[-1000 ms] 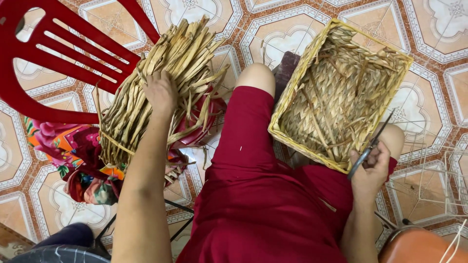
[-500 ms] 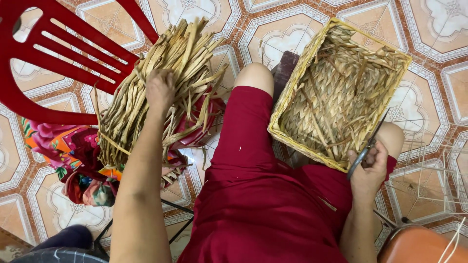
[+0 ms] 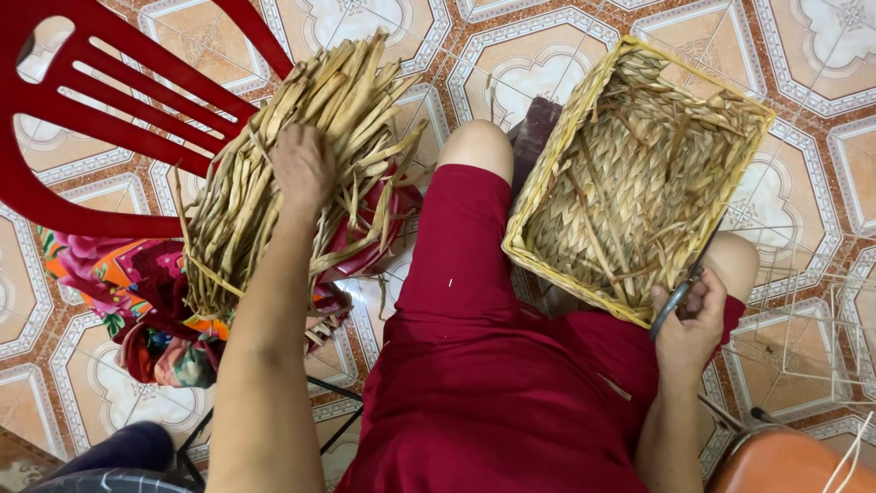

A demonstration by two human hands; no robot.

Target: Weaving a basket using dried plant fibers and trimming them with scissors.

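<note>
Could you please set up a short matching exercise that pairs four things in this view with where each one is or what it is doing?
Things:
1. left hand
2. right hand
3. woven basket
4. red plastic chair

Places or states:
A. on the tiled floor, upper left of the view
B. holding a pair of scissors
C. resting on the person's lap, loose strands inside
D. pressed onto the bundle of dried strips

Pairs: 1-D, 2-B, 3-C, 4-A

The left hand [image 3: 303,169] reaches out at full arm's length, palm down, fingers [image 3: 315,203] curled and pressed downward. The right hand [image 3: 691,321] stays close to the right knee [image 3: 733,260], arm bent, fingers [image 3: 707,294] closed in a loose fist around scissors [image 3: 677,294].
</note>
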